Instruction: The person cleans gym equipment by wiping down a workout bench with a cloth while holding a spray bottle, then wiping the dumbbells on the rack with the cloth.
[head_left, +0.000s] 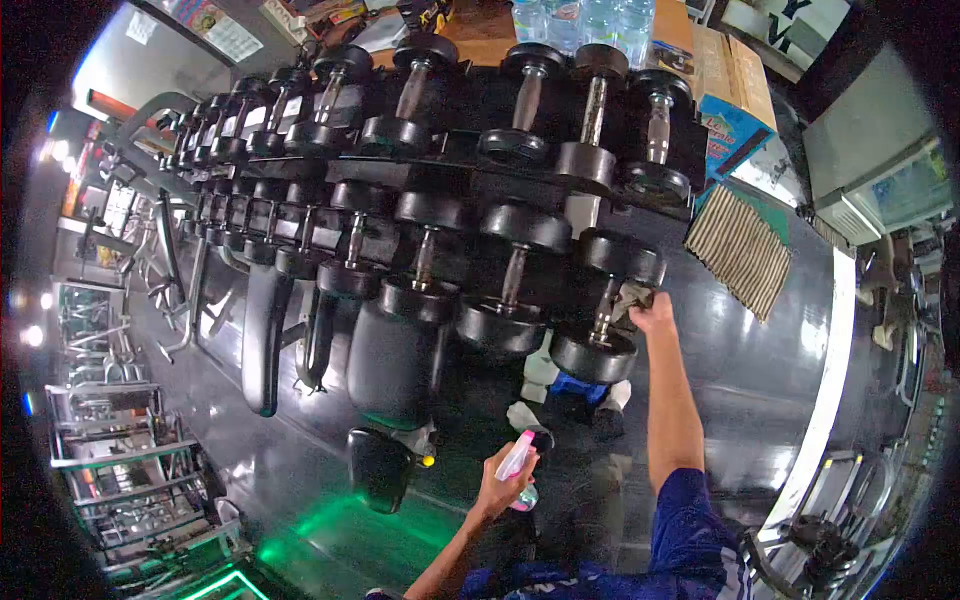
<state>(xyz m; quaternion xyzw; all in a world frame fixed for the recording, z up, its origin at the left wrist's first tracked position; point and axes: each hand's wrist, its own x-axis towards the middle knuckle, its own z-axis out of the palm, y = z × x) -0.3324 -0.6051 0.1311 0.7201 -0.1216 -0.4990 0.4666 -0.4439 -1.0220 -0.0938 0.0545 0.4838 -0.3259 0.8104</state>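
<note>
Two tiers of black dumbbells with metal handles fill a rack. My right hand (652, 312) is closed on a crumpled greyish cloth (630, 298), pressed against the handle of the rightmost lower dumbbell (605, 312). Below the rack, my left hand (505, 482) is wrapped round a spray bottle (516, 455) with a pink and white head. Part of the bottle's clear body shows under the fingers. Left of the dumbbell at my right hand lies another large dumbbell (514, 275) on the same tier.
Padded benches (398, 365) stand under the rack's left part. Water bottles (590, 25) and a cardboard box (730, 90) are behind the top tier. A striped mat (740, 250) lies on the floor at right, near a glass-fronted cooler (905, 190).
</note>
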